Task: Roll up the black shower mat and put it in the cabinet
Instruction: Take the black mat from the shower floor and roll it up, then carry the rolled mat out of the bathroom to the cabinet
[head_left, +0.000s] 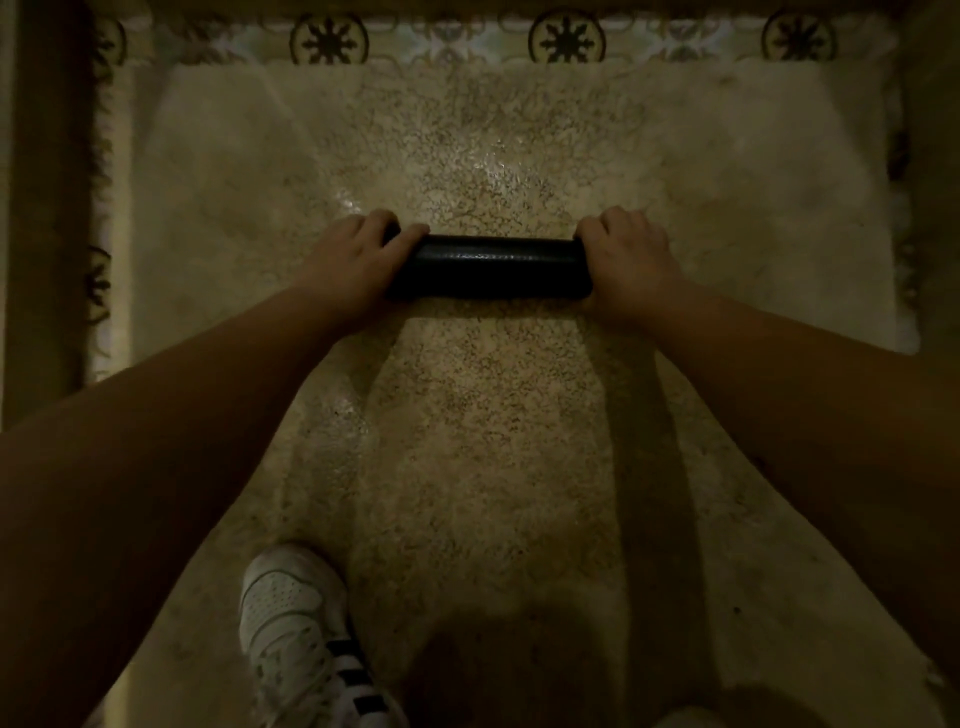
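Observation:
The black shower mat lies rolled into a tight, textured tube on the speckled shower floor, running left to right in the middle of the view. My left hand grips its left end, fingers curled over the top. My right hand grips its right end the same way. Both of my forearms reach in from the lower corners. No cabinet is in view.
Patterned tiles line the far wall and a dark strip borders the left side. A white sneaker with black stripes stands on the floor at the bottom. The scene is dim, with my shadow over the floor.

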